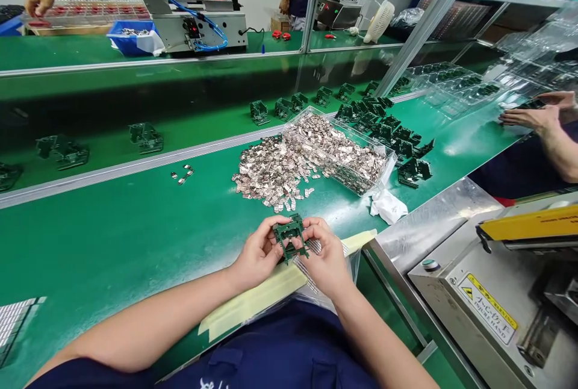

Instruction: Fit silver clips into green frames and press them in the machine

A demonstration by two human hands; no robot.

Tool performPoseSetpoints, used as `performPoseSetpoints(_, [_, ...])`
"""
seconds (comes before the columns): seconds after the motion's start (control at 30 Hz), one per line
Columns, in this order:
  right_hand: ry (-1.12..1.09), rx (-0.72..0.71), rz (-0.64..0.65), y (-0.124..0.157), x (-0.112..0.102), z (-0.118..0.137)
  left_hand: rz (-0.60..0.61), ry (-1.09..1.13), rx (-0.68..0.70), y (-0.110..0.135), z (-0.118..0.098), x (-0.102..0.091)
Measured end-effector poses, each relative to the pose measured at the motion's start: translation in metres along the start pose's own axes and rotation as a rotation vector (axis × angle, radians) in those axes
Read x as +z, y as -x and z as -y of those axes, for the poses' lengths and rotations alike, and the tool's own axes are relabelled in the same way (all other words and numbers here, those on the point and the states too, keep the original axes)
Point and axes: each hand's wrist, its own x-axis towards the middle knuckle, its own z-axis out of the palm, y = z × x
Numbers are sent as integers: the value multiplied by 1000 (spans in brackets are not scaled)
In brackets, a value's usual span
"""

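Both of my hands hold one dark green plastic frame (pixel 291 231) just above the bench's front edge. My left hand (pixel 259 253) grips its left side between thumb and fingers. On the other side my right hand (pixel 325 256) pinches the frame, its thumb near the opening; whether it also holds a small metal part is too small to tell. Beyond the hands lies a heap of small silvery metal pieces (pixel 266 172). A clear plastic tray (pixel 383 175) full of the same pieces stands beside it. More green frames (pixel 401 136) are piled to the tray's right.
Green frames (pixel 145 137) sit spaced along the belt (pixel 203 97) behind the bench. Pale tape (pixel 253 301) covers the front edge. A crumpled white wad (pixel 388 207) lies near the tray. At right stand a metal machine (pixel 451 292) and a co-worker's hands (pixel 537 113); another person works across.
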Motion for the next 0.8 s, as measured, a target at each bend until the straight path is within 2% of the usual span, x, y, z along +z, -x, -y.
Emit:
performPoseSetpoints(0.1, [-13, 33, 22, 1, -2, 2, 45, 49, 25, -2, -4, 2])
performPoseSetpoints(0.3, [-18, 19, -81, 8, 1, 2, 81, 47, 66, -1, -2, 3])
performPoseSetpoints(0.43, [-24, -10, -97, 13, 4, -2, 40, 10, 65, 1, 1, 4])
performPoseSetpoints(0.63, [-368, 171, -83, 17, 7, -3, -7, 96, 52, 3, -1, 13])
performPoseSetpoints(0.8, [-466, 219, -121, 17, 10, -2, -57, 84, 27, 6, -4, 15])
